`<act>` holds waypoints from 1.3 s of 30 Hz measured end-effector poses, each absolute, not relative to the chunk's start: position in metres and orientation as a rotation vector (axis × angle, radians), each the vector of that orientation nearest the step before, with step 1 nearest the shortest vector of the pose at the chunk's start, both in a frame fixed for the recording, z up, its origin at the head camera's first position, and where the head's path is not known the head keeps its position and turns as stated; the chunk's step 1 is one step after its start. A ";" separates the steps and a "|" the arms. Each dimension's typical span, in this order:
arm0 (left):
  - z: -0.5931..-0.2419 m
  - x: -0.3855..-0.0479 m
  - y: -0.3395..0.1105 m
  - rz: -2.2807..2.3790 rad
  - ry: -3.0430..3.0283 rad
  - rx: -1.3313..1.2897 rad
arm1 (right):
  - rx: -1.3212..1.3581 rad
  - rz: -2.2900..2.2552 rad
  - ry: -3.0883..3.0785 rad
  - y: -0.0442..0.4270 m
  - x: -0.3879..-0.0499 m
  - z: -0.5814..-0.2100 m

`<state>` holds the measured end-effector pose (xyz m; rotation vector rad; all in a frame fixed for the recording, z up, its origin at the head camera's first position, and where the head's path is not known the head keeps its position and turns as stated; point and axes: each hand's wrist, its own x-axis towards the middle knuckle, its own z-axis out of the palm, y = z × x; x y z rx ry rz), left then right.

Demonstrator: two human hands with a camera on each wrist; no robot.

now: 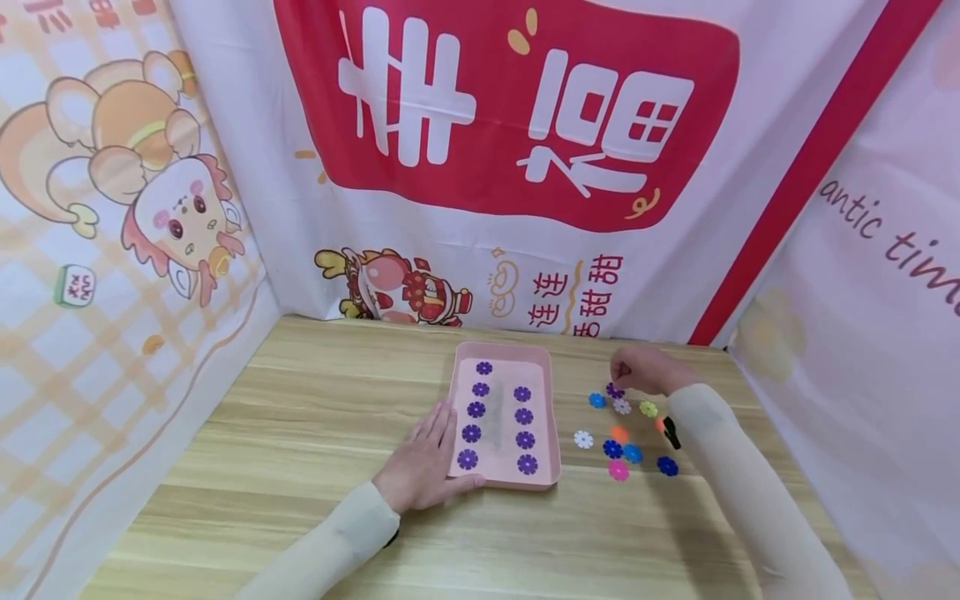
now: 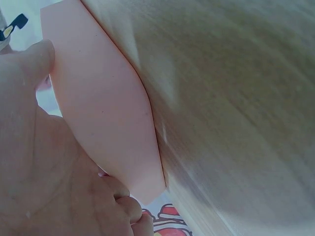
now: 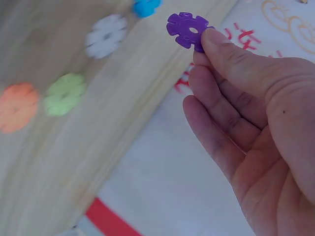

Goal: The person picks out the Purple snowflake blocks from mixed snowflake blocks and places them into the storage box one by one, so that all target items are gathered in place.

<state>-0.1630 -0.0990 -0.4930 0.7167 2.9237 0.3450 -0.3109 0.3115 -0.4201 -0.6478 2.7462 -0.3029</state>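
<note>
My right hand (image 1: pixel 651 370) pinches a purple slotted snowflake disc (image 3: pixel 183 31) between thumb and index finger, above the loose discs on the right of the table. My left hand (image 1: pixel 420 468) rests against a shallow pink tray (image 1: pixel 498 425), its fingers extended along the left side and its thumb at the near edge. In the left wrist view, the outer wall of the tray (image 2: pixel 106 108) shows beside that hand. Inside the tray lie two columns of purple discs (image 1: pixel 476 409), several in each. The left column reaches farther back than the right.
Right of the tray lie several loose discs, including a white disc (image 1: pixel 583 439), a pink disc (image 1: pixel 618 470), a dark blue disc (image 1: pixel 667 466) and a yellow-green disc (image 1: pixel 648 408). Printed cloth (image 1: pixel 510 275) hangs behind the wooden table (image 1: pixel 300 433) and at both sides.
</note>
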 end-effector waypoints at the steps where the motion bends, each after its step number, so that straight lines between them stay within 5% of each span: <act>1: -0.493 -0.163 -0.099 0.341 2.925 0.716 | -0.659 -0.294 2.746 0.305 -0.313 -0.417; 21: -0.498 -0.164 -0.100 0.346 2.925 0.710 | -0.789 -0.389 2.816 0.189 -0.348 -0.411; 39: -0.493 -0.160 -0.100 0.388 2.924 0.703 | -0.346 -0.495 2.910 0.152 -0.358 -0.459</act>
